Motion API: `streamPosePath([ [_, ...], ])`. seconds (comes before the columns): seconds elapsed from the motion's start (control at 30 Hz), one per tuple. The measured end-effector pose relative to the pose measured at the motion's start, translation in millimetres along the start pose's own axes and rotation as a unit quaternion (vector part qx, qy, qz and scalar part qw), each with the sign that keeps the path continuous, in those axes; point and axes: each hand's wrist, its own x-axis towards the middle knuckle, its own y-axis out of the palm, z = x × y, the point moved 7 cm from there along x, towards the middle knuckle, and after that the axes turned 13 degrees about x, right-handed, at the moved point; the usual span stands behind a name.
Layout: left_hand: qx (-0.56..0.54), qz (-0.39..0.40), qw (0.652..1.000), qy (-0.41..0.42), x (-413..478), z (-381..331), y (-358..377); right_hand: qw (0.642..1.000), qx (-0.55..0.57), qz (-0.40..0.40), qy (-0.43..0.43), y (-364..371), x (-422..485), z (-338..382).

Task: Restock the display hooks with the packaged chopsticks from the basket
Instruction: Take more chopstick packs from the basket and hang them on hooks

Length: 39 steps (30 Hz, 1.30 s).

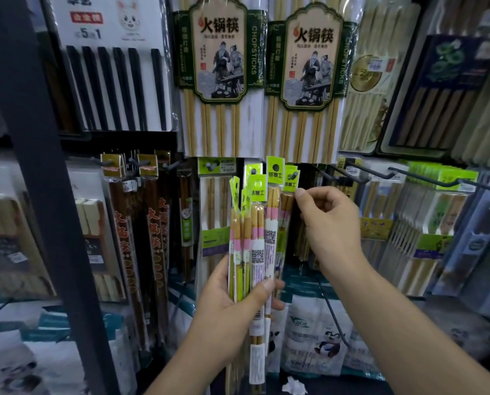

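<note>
My left hand [232, 303] grips a fanned bundle of several chopstick packs [252, 232] with lime-green header cards and pink bands, held upright in front of the display. My right hand [326, 220] pinches the green header of the rightmost pack [290, 179], just below the row of big bamboo packs. A bare dark display hook [352, 173] juts out to the right of that header, and another hook [437, 181] lies farther right. The basket is out of view.
Large bamboo chopstick packs [218, 75] hang above. Brown chopstick packs [141, 238] hang at the left behind a dark shelf upright [52, 195]. Green-labelled packs [426, 223] fill the right side. Panda-printed bags [320, 334] and a crumpled paper [293, 386] sit low down.
</note>
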Motion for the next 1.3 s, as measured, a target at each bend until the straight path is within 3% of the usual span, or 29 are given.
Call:
streamPosePath([
  [0.23, 0.011, 0.009, 1.0, 0.012, 1, 4, 6, 0.988, 0.089, 0.122, -0.028, 15, -25, 33],
  [0.57, 0.001, 0.023, 1.0, 0.01, -2, 1, 7, 0.992, 0.082, 0.095, -0.01, 14, -20, 30],
  [0.77, 0.054, -0.033, 0.998, 0.02, -2, 0, -8, 0.992, 0.103, 0.063, 0.034, 15, -10, 19],
  [1.3, -0.007, -0.01, 1.0, 0.004, -3, 5, -7, 0.999, -0.008, 0.05, 0.007, 9, 4, -1],
])
